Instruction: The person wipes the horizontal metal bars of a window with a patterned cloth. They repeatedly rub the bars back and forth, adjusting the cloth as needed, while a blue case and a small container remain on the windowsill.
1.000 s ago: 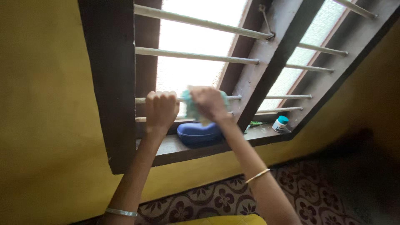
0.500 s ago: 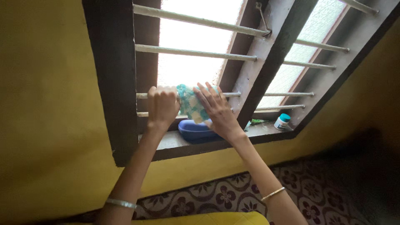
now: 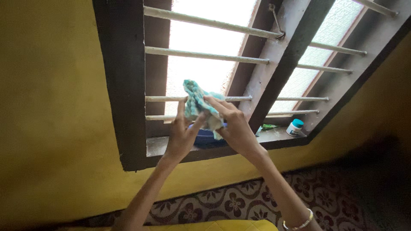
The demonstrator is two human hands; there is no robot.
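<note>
Both hands off the bars: left hand [image 3: 182,137] and right hand [image 3: 234,125] grip the teal cloth [image 3: 198,104] together, bunched before window grille bars [image 3: 201,54]; wiping paused, upper bars unwiped

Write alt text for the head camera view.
Both hands, left hand and right hand, hold a crumpled teal cloth before a barred window in a yellow wall. On the sill lie a blue case and a small white bottle.
</note>
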